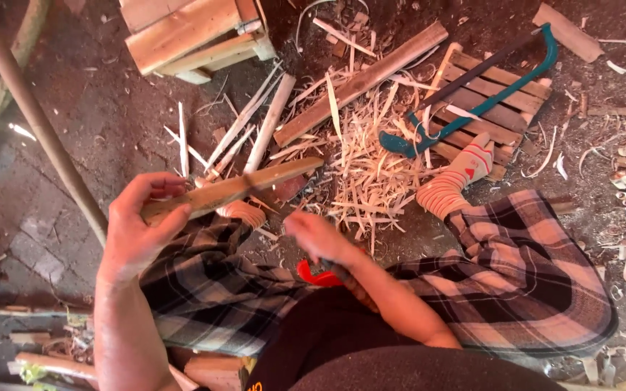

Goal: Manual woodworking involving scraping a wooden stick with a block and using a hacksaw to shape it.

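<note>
My left hand (139, 221) grips the near end of a flat wooden stick (244, 185), which points away to the right over my left knee. My right hand (316, 235) is closed and blurred just below the stick's middle, above my lap. A dark thin shape crosses the stick near it; whether it is a blade in that hand I cannot tell. A red object (316, 275) shows under my right wrist. My legs wear plaid trousers (523, 268) and striped socks (458, 177).
A heap of pale wood shavings (367, 170) lies on the dirt ahead. A teal bow saw (472, 105) rests on a small slatted pallet (498, 108). A long plank (364, 80), thin sticks (255, 119), a wooden stool (190, 32) and a leaning pole (38, 119) surround me.
</note>
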